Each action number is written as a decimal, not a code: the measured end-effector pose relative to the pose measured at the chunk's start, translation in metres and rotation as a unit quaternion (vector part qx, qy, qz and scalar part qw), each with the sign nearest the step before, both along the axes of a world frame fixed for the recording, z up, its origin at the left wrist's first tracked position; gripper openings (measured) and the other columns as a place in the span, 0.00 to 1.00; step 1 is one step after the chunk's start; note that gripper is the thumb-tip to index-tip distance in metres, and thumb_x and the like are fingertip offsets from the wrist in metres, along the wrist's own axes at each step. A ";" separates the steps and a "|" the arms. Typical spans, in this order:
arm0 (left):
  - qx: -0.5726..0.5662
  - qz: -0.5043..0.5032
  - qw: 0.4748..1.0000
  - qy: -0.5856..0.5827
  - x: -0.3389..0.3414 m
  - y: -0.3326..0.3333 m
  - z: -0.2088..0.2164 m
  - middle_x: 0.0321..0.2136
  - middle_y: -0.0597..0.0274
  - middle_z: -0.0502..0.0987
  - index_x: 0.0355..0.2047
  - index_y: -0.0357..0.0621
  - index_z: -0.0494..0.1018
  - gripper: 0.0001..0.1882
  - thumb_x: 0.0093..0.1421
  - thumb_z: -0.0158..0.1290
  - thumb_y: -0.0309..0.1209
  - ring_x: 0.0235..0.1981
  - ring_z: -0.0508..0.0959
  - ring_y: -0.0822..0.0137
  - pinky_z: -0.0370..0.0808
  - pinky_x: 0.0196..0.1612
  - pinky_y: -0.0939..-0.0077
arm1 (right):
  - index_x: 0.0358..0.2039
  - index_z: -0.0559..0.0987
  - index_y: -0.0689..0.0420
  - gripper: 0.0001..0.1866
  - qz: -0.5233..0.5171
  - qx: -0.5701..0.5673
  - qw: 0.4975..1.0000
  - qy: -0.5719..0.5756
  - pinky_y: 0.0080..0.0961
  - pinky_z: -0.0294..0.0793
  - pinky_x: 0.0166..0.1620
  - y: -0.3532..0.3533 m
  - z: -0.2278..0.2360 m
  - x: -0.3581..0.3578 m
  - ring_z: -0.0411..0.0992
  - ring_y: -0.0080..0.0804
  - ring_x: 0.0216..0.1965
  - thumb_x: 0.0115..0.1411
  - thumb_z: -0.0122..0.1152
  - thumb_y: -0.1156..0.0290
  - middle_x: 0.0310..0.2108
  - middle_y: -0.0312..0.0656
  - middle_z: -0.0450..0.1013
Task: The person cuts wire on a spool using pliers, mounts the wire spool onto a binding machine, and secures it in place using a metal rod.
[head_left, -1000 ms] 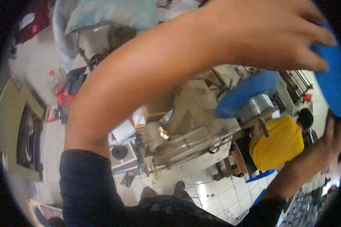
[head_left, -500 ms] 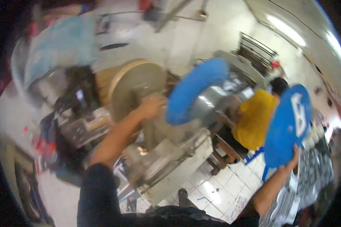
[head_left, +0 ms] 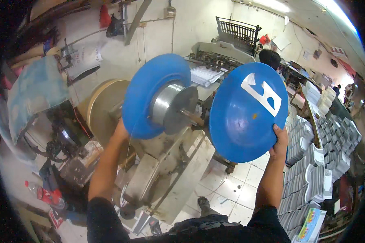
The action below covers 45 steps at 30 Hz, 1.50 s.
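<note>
My right hand [head_left: 279, 140] grips the lower right rim of a round blue disc [head_left: 239, 133], thumb on its face. A white cut-out shape is stuck on this dished disc. To its left, a reel of silver wire [head_left: 163, 107] sits on a spindle [head_left: 191, 117] against a second blue disc [head_left: 140, 87]. My left hand [head_left: 121, 131] is at the lower left edge of that second disc, its fingers hidden behind it. A thin strand of wire [head_left: 128, 152] hangs down past my left forearm. Behind the hand is a large tan wheel [head_left: 105, 101].
Below the reel stands a grey machine body [head_left: 166, 170]. Stacks of paper [head_left: 304, 174] line the right side. A person [head_left: 269, 58] is beyond the held disc, near a larger machine [head_left: 227, 52]. A red-labelled bottle [head_left: 44, 194] lies at the left.
The view has swung to the right. The disc in my right hand has come nearer the wire reel and turned more face-on. My left hand now shows lower, partly behind the other disc.
</note>
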<state>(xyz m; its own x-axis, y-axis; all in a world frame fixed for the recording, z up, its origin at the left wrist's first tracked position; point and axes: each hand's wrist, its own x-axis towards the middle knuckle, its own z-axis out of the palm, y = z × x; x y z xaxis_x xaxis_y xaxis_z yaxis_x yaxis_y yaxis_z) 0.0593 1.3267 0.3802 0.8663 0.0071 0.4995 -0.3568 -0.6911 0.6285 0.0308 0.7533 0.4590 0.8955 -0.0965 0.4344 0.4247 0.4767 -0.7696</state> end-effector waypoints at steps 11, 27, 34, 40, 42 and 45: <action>-0.092 0.066 0.993 0.015 -0.035 -0.011 0.010 0.46 0.50 0.77 0.51 0.37 0.71 0.21 0.61 0.53 0.35 0.46 0.76 0.58 0.72 0.50 0.66 | 0.58 0.66 0.60 0.29 0.136 0.020 0.990 -0.008 0.42 0.70 0.57 0.036 -0.063 0.038 0.72 0.41 0.51 0.59 0.64 0.66 0.53 0.45 0.71; 0.110 0.459 0.873 -0.120 -0.260 0.085 0.058 0.45 0.53 0.79 0.50 0.41 0.75 0.16 0.62 0.53 0.28 0.45 0.80 0.62 0.74 0.47 0.72 | 0.57 0.69 0.59 0.23 0.346 0.076 0.934 0.045 0.40 0.65 0.60 0.174 -0.059 0.037 0.68 0.36 0.56 0.60 0.58 0.74 0.54 0.40 0.71; 0.091 0.551 0.821 -0.118 -0.368 0.061 0.067 0.49 0.54 0.77 0.53 0.38 0.73 0.18 0.65 0.49 0.31 0.50 0.77 0.63 0.70 0.53 0.73 | 0.57 0.69 0.61 0.23 0.334 0.056 0.941 -0.005 0.36 0.64 0.59 0.172 -0.050 0.056 0.68 0.35 0.55 0.60 0.58 0.76 0.55 0.41 0.71; 0.066 0.542 0.802 -0.243 -0.427 -0.060 0.089 0.49 0.54 0.77 0.52 0.35 0.73 0.18 0.66 0.49 0.32 0.49 0.77 0.65 0.72 0.52 0.72 | 0.52 0.74 0.62 0.19 0.303 -0.066 0.946 -0.098 0.28 0.66 0.56 0.158 -0.016 0.074 0.70 0.28 0.50 0.60 0.60 0.73 0.49 0.39 0.74; 0.043 0.567 0.787 -0.240 -0.423 -0.116 0.096 0.50 0.53 0.76 0.53 0.32 0.71 0.18 0.66 0.49 0.29 0.51 0.76 0.64 0.69 0.55 0.71 | 0.50 0.75 0.64 0.18 0.291 -0.142 0.937 -0.129 0.25 0.65 0.56 0.153 -0.010 0.087 0.70 0.27 0.49 0.61 0.60 0.72 0.48 0.39 0.75; -0.033 0.577 0.770 -0.271 -0.405 -0.188 0.085 0.52 0.50 0.75 0.53 0.29 0.70 0.18 0.65 0.49 0.26 0.54 0.74 0.62 0.67 0.59 0.70 | 0.50 0.75 0.63 0.17 0.292 -0.139 0.932 -0.162 0.25 0.65 0.55 0.155 -0.001 0.079 0.70 0.26 0.48 0.62 0.59 0.72 0.48 0.39 0.75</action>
